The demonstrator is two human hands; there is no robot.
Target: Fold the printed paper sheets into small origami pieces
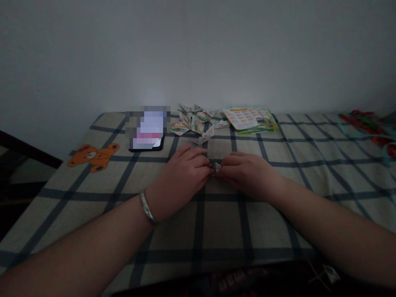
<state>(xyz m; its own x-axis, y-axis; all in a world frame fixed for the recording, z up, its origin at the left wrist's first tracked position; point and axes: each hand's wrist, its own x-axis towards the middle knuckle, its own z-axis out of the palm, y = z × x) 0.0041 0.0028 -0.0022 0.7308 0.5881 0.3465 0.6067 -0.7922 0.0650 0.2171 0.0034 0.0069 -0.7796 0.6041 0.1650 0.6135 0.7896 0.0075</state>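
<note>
Between my fingertips, low over the checked tablecloth, is a small folded piece of printed paper point(216, 167). My left hand point(187, 173), with a silver bracelet at the wrist, pinches it from the left. From the right, my right hand point(247, 171) grips its other side. Fingers cover most of the paper, so its full shape is hidden. Just beyond the hands lies a pile of folded printed paper pieces point(196, 125), pointed in shape. To the right of that pile rests a stack of flat printed sheets point(244, 119).
A phone point(150, 128) with a lit screen lies at the back left. Nearer the left edge is an orange bear cutout point(93, 157). Red and green stringy material point(368, 128) sits at the far right. The checked tablecloth point(222, 225) meets a pale wall point(198, 53) behind.
</note>
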